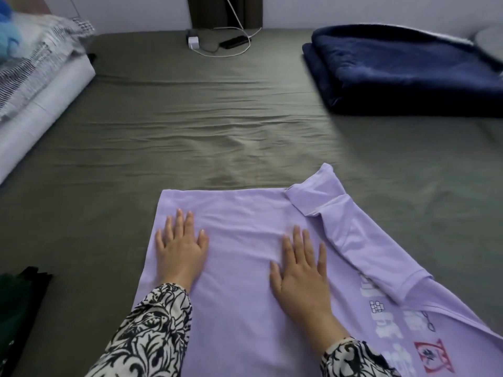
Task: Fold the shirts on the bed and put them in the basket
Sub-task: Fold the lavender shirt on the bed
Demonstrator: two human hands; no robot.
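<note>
Left hand point(181, 247) and right hand point(300, 270) flat, fingers straight, pressed on lilac printed cotton shirt point(245, 268), gripping nothing. Shirt at 6 o'clock on grey-green bed sheet point(217, 118); folded navy blanket point(402, 69) at 2 o'clock.

Shirt point(245, 268) lying on the near part of the bed point(190, 126), both hands resting flat on it side by side, folded blanket point(408, 69) sitting far right, charger and cable point(217, 42) lying far centre, pillows point(35, 77) stacking up at left
</note>
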